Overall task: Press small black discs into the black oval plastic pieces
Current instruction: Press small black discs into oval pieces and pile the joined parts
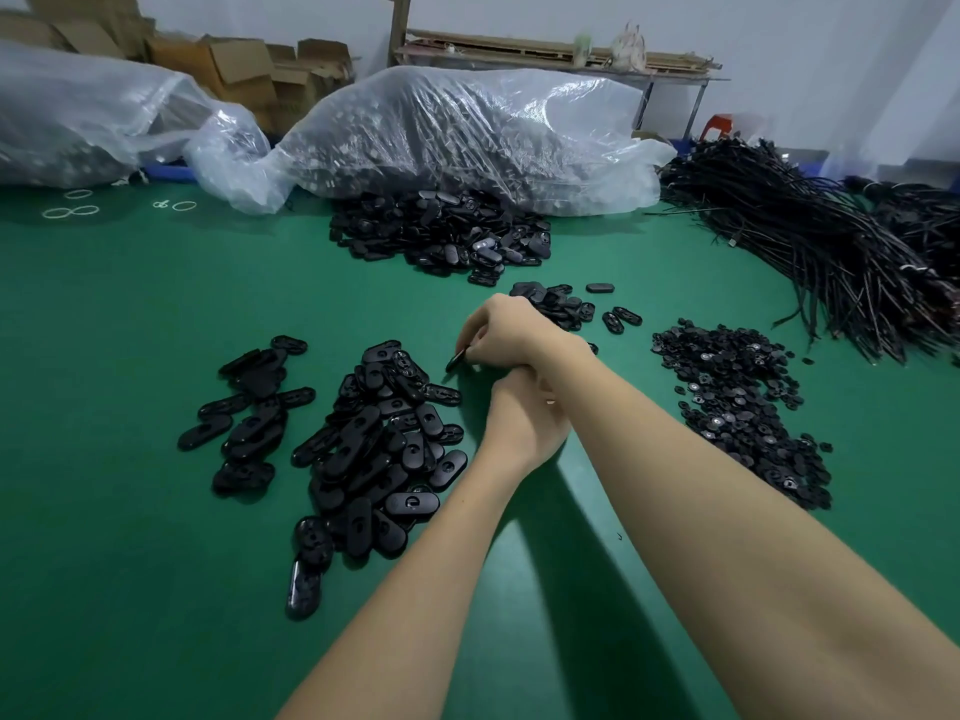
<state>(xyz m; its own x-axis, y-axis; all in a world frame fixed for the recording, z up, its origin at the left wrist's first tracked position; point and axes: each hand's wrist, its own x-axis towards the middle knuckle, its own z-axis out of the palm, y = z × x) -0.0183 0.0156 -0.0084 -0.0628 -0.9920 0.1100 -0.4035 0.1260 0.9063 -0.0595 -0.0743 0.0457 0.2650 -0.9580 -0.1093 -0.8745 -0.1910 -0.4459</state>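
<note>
My right grip (pixel 506 335) pinches an oval piece (pixel 457 362) at its fingertips, long axis tilted down-left; left grip (pixel 524 418) unclear beneath.

a workshop: green mat (pixel 130 314), bagged parts (pixel 467 137), cable bundles (pixel 810 236), cardboard boxes (pixel 234 65).

Right hand (pixel 511 332) crosses over left hand (pixel 524 418) at centre of green bench (pixel 130 511), gripping a black oval plastic piece (pixel 457 362). Pile of oval pieces (pixel 374 449) lies left; small black discs (pixel 743 407) right.
</note>
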